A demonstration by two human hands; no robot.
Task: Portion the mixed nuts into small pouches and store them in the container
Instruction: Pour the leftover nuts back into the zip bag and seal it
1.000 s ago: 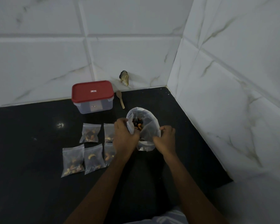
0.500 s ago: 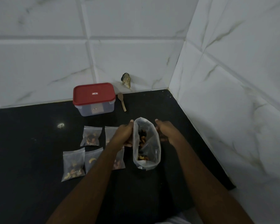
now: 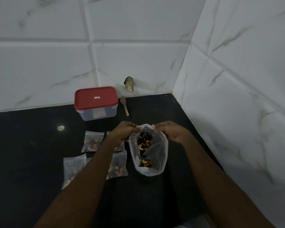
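Countertop (image 3: pixel 31 162) black, walls (image 3: pixel 138 46) white marble tile — labels on the red-lidded container (image 3: pixel 95 102) unreadable; before it, left hand (image 3: pixel 123 134) and right hand (image 3: pixel 169 132) pinch the rim of the nut bag (image 3: pixel 155 162).

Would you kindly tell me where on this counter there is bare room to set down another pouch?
The widest bare stretch of counter lies left of the container and the pouches. Another lies behind the bag, between the spoon and the right wall. It is crowded around the pouches, under the left forearm.
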